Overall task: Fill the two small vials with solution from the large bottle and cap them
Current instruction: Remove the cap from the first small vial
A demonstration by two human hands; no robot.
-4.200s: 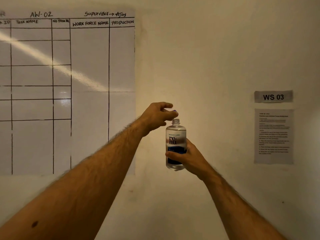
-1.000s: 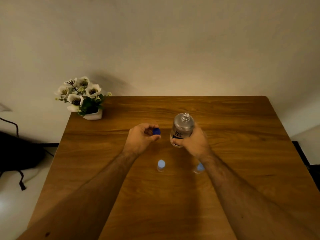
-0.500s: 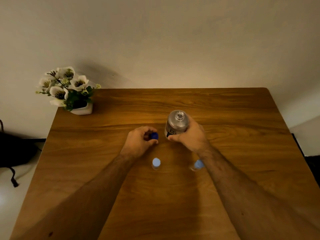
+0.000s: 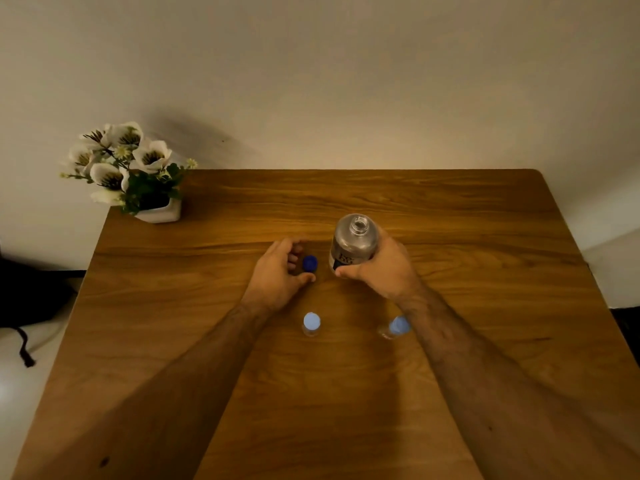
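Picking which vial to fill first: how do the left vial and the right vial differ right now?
The left vial stands in plain view, apart from both arms; the right vial is partly hidden by the right forearm. The left vial looks upright; the right vial appears to lean, though blur makes that uncertain. The left vial's cap reads paler, the right's bluer. Both are small, clear, still capped, and stand on the table nearer than the hands.

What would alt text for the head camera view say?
Right hand grips an uncapped bottle above a wooden table; left hand has its fingers around a blue cap. Two capped vials stand nearer; flowers sit at the far left corner.
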